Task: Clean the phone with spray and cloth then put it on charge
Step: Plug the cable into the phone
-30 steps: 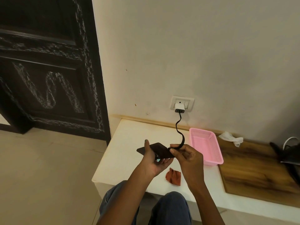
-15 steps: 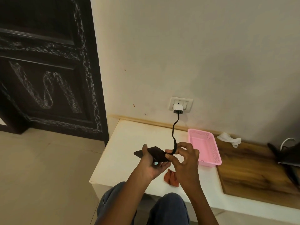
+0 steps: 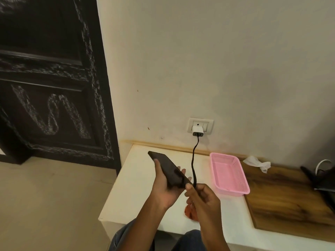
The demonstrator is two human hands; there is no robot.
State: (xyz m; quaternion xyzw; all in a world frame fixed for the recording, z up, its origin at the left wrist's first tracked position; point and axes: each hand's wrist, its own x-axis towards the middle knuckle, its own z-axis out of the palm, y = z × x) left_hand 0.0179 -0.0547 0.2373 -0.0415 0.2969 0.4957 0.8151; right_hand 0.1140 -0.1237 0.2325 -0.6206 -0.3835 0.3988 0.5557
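Note:
A black phone (image 3: pixel 167 170) lies tilted in my left hand (image 3: pixel 165 189), above the white shelf (image 3: pixel 137 180). My right hand (image 3: pixel 204 200) pinches the end of a black charging cable (image 3: pixel 194 160) right at the phone's lower edge. The cable rises to a white charger (image 3: pixel 198 130) plugged into the wall socket (image 3: pixel 208 124). An orange cloth (image 3: pixel 189 212) lies on the shelf, mostly hidden under my right hand. No spray bottle is in view.
A pink plastic basket (image 3: pixel 229 175) stands right of my hands. Beyond it lie a wooden board (image 3: pixel 282 200), a crumpled white tissue (image 3: pixel 257 163) and a dark object (image 3: pixel 324 180) at the right edge. A dark carved door (image 3: pixel 52 87) stands left.
My left hand has turned the phone, its far end now raised toward the wall. My right hand has shifted its pinch on the cable end at the phone's lower edge.

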